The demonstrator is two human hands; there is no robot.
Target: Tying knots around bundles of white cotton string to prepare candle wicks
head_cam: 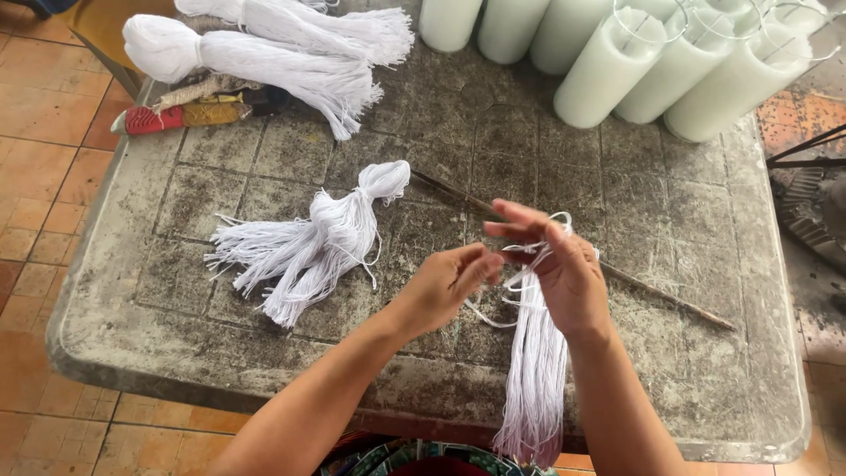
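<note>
Both grips close on the hanging white string bundle point(538, 370) above the worn tabletop point(670, 220), right hand point(564, 273) holding its looped top, left hand point(445, 286) pinching strands beside, which could tangle or slip loose.

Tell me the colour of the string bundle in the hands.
White. The string bundle hangs from the right hand, the left hand pinching strands; head view.
</note>
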